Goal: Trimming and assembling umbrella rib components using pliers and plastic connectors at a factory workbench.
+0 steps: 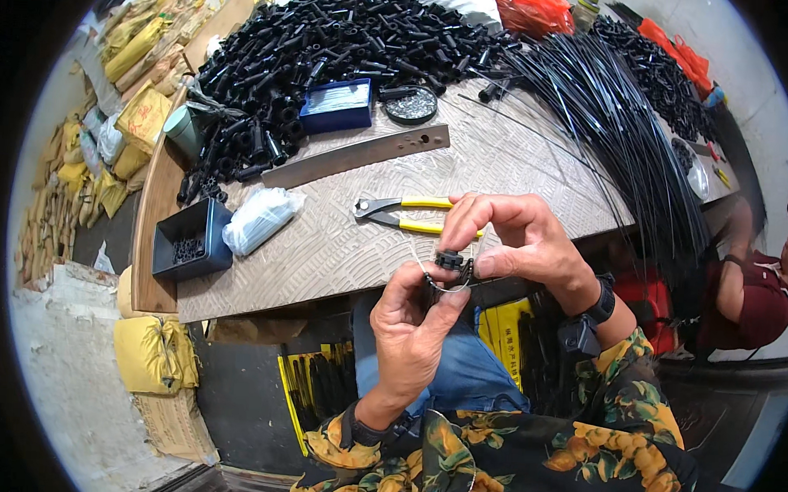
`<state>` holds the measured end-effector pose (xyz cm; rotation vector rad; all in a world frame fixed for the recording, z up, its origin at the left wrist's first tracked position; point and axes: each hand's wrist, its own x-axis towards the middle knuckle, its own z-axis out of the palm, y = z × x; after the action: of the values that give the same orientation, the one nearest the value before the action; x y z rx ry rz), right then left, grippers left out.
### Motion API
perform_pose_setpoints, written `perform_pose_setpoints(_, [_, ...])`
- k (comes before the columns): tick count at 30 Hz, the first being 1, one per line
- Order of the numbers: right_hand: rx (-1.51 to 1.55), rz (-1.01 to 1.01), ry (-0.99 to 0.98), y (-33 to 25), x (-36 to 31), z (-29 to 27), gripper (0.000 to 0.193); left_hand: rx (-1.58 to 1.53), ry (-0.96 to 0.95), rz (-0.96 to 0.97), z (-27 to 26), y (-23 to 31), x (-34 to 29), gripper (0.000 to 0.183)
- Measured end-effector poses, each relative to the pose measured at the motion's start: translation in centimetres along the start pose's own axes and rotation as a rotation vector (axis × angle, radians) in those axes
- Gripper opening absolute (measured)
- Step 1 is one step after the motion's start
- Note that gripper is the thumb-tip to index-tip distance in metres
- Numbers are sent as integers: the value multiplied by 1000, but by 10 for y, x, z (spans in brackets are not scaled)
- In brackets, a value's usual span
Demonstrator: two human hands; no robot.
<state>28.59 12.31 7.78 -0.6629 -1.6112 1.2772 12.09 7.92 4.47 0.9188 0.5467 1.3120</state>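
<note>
black plastic fitting (448, 260) and thin pale cord (444, 289) pinched between left hand (412, 338) and right hand (526, 242), hands close together, yellow-handled end-cutting pliers (410, 202) laid on the table (518, 168)

A workshop, clearly: black parts (331, 49) heaped high on the surface (492, 167), a great sheaf of rods (611, 110) fanning across its right, pliers (421, 202) lying out, a bin (221, 240) of little pieces, and yellow sacks (156, 355) piled down the left.

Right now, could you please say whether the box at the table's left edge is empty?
Not empty: small black pieces lie in the box.
</note>
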Motion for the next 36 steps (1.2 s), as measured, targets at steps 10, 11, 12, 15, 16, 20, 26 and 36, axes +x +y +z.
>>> perform_pose_setpoints(10, [170, 57, 11, 8, 1, 9, 12, 20, -2, 31, -2, 1, -4, 18])
perform_pose_setpoints(11, [177, 54, 15, 7, 0, 9, 12, 27, -20, 43, -3, 0, -4, 18])
perform_pose_setpoints(12, [174, 55, 15, 8, 1, 9, 12, 23, -20, 44, -2, 0, -4, 18])
perform_pose_setpoints(15, [133, 4, -11, 7, 1, 8, 11, 8, -18, 31, -1, 3, -5, 18])
perform_pose_setpoints(16, [61, -13, -11, 5, 2, 9, 10, 2, -14, 25, -2, 4, -6, 18])
perform_pose_setpoints(20, [-240, -37, 35, -10, 3, 16, 12, -23, -25, 25, -4, 3, -6, 17])
perform_pose_setpoints(26, [-676, -225, 51, -15, 3, 29, 24, -71, 24, -9, -10, -3, -8, 17])
perform_pose_setpoints(36, [-753, -230, 50, -6, 1, 35, 23, -171, -24, -44, -32, 3, -6, 25])
